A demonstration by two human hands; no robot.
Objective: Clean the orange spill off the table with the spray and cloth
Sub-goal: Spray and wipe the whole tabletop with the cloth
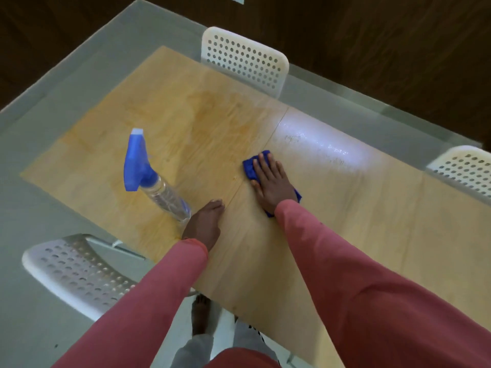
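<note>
Mid-table (345,235): right hand (271,181) flat on cloth (249,168); left hand (203,224) open beside spray bottle (148,176).

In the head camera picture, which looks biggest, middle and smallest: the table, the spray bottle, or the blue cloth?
1. table, biggest by far
2. spray bottle
3. blue cloth, smallest, though the right hand covers most of it, so its full size is unsure

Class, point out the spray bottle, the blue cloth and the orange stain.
spray bottle (138,160): head view, blue trigger head.
blue cloth (249,167): head view, exposed corner.
orange stain (210,115): head view, darkest patch.
</note>
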